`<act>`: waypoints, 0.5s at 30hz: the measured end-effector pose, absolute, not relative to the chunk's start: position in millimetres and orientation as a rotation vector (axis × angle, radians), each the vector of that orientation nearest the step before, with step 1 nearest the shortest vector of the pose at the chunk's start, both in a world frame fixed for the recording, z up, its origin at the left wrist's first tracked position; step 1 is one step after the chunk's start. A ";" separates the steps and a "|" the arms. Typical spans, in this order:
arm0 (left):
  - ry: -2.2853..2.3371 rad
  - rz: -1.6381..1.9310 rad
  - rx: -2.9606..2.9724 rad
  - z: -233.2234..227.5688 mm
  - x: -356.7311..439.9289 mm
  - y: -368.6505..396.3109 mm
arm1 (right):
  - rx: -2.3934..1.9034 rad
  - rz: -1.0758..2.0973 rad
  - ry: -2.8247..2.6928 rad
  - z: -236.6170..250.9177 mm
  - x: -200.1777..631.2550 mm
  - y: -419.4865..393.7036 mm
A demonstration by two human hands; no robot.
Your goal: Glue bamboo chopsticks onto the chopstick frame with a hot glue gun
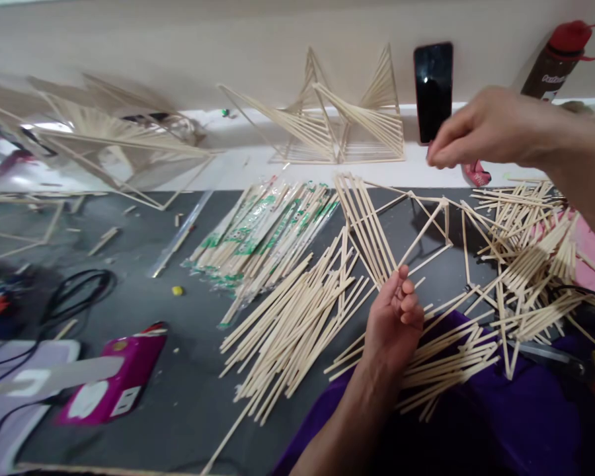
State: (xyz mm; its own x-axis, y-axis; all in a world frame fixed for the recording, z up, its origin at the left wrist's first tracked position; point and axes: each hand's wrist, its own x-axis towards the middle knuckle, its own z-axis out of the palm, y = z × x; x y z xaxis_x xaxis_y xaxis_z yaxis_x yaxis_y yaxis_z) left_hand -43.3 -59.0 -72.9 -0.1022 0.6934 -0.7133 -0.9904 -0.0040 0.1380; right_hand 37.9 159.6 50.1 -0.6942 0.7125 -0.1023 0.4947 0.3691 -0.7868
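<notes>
Pale stick frame, fanned slats, tilted, seemingly half-built; on dark tabletop.

A dark grey worktable stands against a pale beige wall.

Dark worktop — loose sticks, wrapped chopsticks, magenta box.

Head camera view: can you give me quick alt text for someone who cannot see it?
The left hand grips a half-built frame of wooden sticks over a dark work mat, while the right hand hovers above with fingertips pinched. Loose sticks, wrapped chopstick packs and a finished stick sculpture lie around.
</notes>
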 end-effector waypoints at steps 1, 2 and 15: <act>0.728 1.536 -0.533 -73.0 -43.3 -59.4 | -0.931 1.145 -2.572 50.7 22.4 161.2; 0.723 1.536 -0.536 -72.9 -43.3 -59.7 | -0.901 1.122 -2.678 50.5 9.6 162.1; 0.678 1.500 -0.566 -74.6 -45.7 -64.2 | -0.719 1.687 -2.850 16.1 -43.7 147.3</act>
State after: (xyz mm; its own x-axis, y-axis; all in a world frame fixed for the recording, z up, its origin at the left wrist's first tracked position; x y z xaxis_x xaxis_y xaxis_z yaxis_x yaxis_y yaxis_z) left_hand -45.7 -64.2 -74.6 -0.0456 0.7012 -0.7115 -0.9973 0.0085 0.0724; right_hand -43.7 147.3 16.1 -0.8808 0.2297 -0.4141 0.4736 0.4234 -0.7723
